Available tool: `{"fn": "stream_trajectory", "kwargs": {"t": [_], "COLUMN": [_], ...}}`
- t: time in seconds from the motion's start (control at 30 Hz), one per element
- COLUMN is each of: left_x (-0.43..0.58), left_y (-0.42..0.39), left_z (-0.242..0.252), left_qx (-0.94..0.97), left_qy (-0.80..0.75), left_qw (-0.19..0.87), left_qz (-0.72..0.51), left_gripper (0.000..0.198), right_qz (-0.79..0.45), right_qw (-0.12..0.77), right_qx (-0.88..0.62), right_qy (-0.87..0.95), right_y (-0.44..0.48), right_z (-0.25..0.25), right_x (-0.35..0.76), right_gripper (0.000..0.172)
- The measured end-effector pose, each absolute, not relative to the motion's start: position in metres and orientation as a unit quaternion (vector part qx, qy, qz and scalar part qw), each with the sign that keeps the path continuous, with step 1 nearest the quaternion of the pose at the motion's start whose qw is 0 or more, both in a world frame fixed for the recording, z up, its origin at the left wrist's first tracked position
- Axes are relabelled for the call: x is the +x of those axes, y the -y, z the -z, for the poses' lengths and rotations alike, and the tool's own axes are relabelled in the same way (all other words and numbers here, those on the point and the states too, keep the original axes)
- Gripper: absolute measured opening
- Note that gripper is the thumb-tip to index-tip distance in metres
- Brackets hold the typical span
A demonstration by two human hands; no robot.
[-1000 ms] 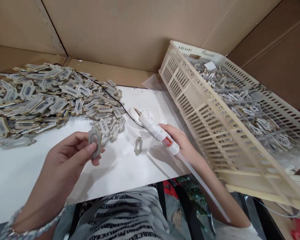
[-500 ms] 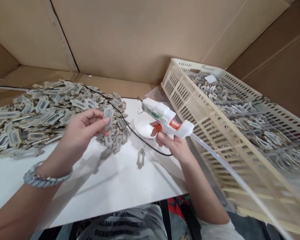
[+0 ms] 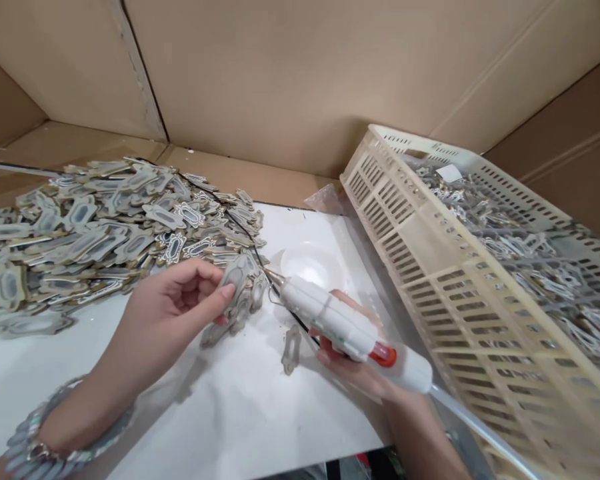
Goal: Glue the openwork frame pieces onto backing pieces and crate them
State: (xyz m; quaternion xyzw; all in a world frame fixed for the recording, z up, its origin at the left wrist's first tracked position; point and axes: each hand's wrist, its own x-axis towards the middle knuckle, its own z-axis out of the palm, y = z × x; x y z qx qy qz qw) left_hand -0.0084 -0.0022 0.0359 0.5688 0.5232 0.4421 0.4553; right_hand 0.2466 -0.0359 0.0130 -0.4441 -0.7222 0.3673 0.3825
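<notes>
My left hand (image 3: 180,300) pinches a small grey ornate plaque piece (image 3: 236,275) between thumb and fingers, held just above the white table (image 3: 220,413). My right hand (image 3: 353,363) grips a white glue gun (image 3: 340,320) with an orange trigger. Its metal nozzle points left and almost touches the held piece. Flat on the table below the gun lies a single ornate piece (image 3: 291,348). A clear glue stick (image 3: 485,433) trails out of the gun's back toward the lower right.
A big heap of similar plaque pieces (image 3: 105,227) covers the table's left and back. A white dish (image 3: 311,267) sits behind the gun. A cream slotted plastic crate (image 3: 460,280) full of ornate pieces stands tilted at the right. Cardboard walls enclose the back.
My right hand lowered the glue gun from a raised position and swung its nozzle to the piece. My left hand brought the piece down and right to meet it.
</notes>
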Motion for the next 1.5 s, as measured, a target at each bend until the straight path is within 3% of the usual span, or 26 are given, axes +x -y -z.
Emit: {"fn": "stream_trajectory", "kwargs": {"t": [0.1,0.47,1.5], "left_x": [-0.007,0.000,0.002], "left_y": [0.003,0.007,0.006], "left_z": [-0.035,-0.038,-0.036], "left_qx": [0.569,0.536,0.517], "left_qy": [-0.524,-0.519,-0.499], "left_qw": [0.456,0.514,0.551], "left_qz": [-0.440,-0.423,-0.424], "left_gripper": [0.019,0.018,0.020], "right_qz": [-0.384,-0.384,-0.330], "right_qw": [0.412,0.383,0.345], "right_qx": [-0.395,-0.361,-0.395], "right_qy": [0.726,0.759,0.785], "right_y": [0.036,0.038,0.039], "right_z": [-0.008,0.004,0.010], "right_x": [0.245,0.248,0.250], "right_gripper": [0.016,0.008,0.017]}}
